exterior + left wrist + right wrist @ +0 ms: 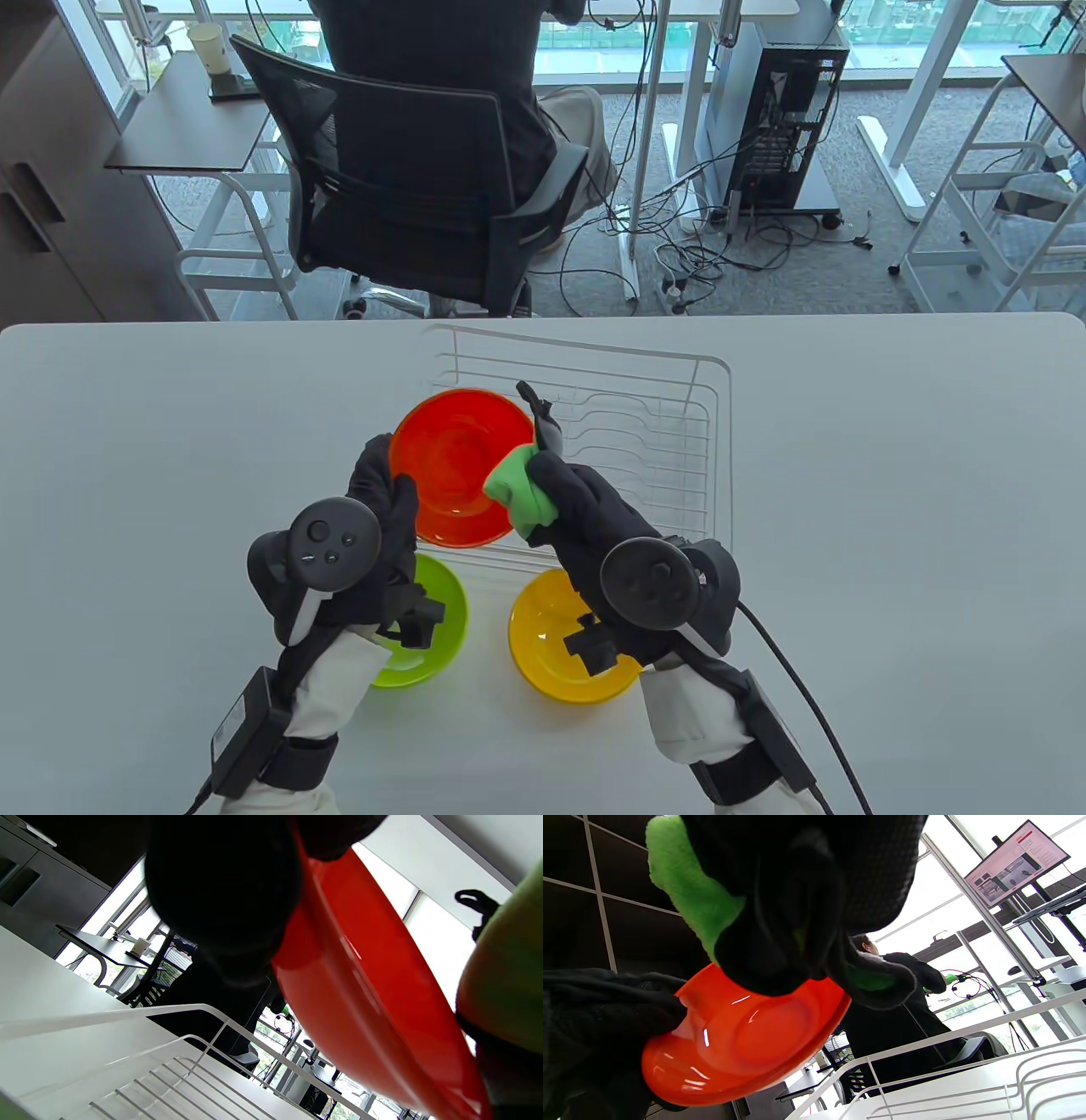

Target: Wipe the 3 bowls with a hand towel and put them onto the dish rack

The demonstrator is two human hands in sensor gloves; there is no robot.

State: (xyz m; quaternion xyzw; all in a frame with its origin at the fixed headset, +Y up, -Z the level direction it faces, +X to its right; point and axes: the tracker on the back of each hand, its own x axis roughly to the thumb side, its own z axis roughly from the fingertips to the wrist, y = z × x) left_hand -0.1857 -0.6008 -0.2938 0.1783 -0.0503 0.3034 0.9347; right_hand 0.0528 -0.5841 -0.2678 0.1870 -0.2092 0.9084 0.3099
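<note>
My left hand (386,497) grips the near-left rim of the red bowl (454,463), holding it lifted above the front of the white wire dish rack (670,399). The bowl's red underside (373,984) fills the left wrist view and shows again (742,1043) in the right wrist view. My right hand (556,484) holds a bunched green hand towel (519,492) against the bowl's right rim; the towel (687,895) pokes out from between the gloved fingers (780,912). The green bowl (428,624) and the yellow bowl (547,637) sit on the table under my wrists.
The white table (891,526) stretches to both sides of the rack. Beyond its far edge a person sits in a black mesh office chair (390,195), with a computer tower (789,110) and floor cables to the right.
</note>
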